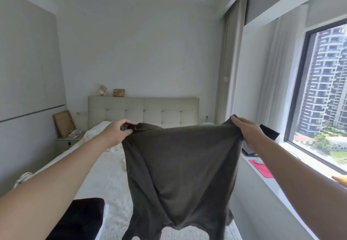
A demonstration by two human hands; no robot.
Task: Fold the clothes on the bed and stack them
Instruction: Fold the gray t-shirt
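A dark grey-brown garment point(180, 168) hangs spread in the air above the bed point(110, 181), which has a white ribbed cover. My left hand point(117, 132) grips its upper left corner, bunched in the fist. My right hand point(247, 133) pinches the upper right corner, thumb on top. The cloth's lower edge dangles near the bottom of the view. A black piece of clothing point(80, 219) lies on the bed at the lower left.
A tufted beige headboard point(143, 111) stands at the far end, a nightstand point(68, 143) with a leaning frame to its left. On the right runs a white window sill point(277, 189) with a red pad, a laptop and a large window. Striped fabric lies at the left edge.
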